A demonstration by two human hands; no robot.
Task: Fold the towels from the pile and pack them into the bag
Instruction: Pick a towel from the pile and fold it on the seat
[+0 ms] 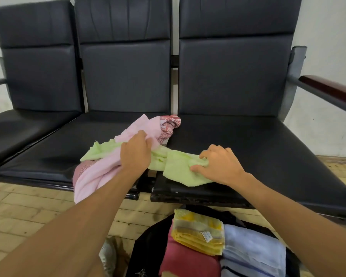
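A light green towel [177, 166] lies stretched across the gap between two black seats. My right hand [218, 163] pinches its right end on the right seat. My left hand [136, 150] grips the pile where the green towel meets a pink towel [96, 172], which hangs over the seat's front edge. A red patterned towel [168, 126] lies bunched behind the pink one. Below, an open black bag [148, 248] on the floor holds folded towels: a yellow one [198, 230] on a dark red one [186, 260], and a pale blue one [254, 252].
A row of three black padded seats [248, 136] with backrests stands against a white wall. A dark wooden armrest [328, 88] juts out at the right. The floor [28, 212] is pale wooden planks. A light shoe [108, 254] shows beside the bag.
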